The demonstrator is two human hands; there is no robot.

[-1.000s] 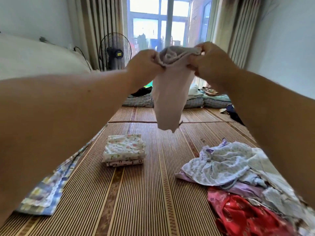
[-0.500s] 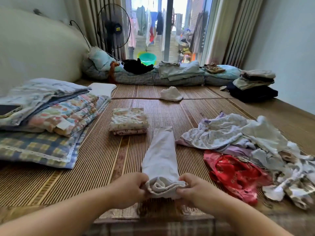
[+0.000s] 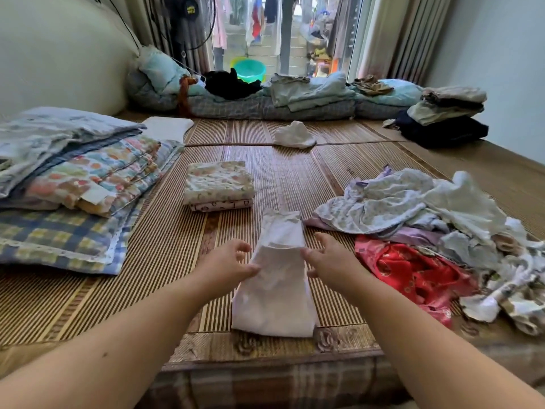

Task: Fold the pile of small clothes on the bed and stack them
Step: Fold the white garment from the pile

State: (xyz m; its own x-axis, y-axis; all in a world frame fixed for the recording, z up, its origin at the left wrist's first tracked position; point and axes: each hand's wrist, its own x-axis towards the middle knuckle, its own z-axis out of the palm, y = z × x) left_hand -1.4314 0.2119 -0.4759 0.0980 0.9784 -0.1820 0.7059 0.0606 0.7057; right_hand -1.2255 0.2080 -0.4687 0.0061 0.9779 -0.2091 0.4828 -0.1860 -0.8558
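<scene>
Half a second ago both hands pinched the near end of the white garment [image 3: 274, 293], then a long strip on the bed's bamboo mat [image 3: 165, 249]. That end has since been carried forward and laid over the middle, so the garment now lies shorter and doubled, with the new edge between the two hands. The left hand [image 3: 227, 262] has let go: its fingers are loosely spread, and the thumb seems to rest against the cloth's left edge. The right hand [image 3: 331, 258] is likewise relaxed and spread, holding nothing, with its thumb at the right edge. I judge one fold done and perhaps one more needed before this piece can join the stack.

Counted: two hands and one garment in work, lying between and just beyond them. One folded stack [image 3: 218, 187] sits further out past the left hand, showing two pieces, a floral one on top and a printed one beneath. One unfolded pile [image 3: 413, 228] lies just right of the right hand; its pieces are too tangled to count. One crumpled white item [image 3: 295, 135] lies far beyond both hands.
</scene>
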